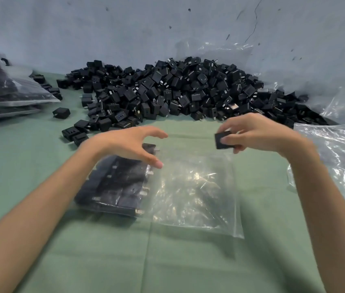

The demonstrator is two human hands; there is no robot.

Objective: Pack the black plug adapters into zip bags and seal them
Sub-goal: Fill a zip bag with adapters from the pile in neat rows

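Note:
A clear zip bag (192,191) lies on the green cloth in front of me. Its left half holds several black plug adapters (114,185) packed in rows. My left hand (129,144) hovers over those packed adapters, fingers spread and holding nothing. My right hand (258,132) is raised above the bag's far right corner and pinches one black adapter (222,140) between thumb and fingers. A big heap of loose black adapters (178,92) lies behind the bag against the wall.
Filled, stacked zip bags (4,94) sit at the far left. Empty clear bags (336,166) lie at the right edge, and crumpled plastic (294,66) rises behind the heap. Stray adapters (61,113) lie left of the heap. Green cloth (167,261) covers the table.

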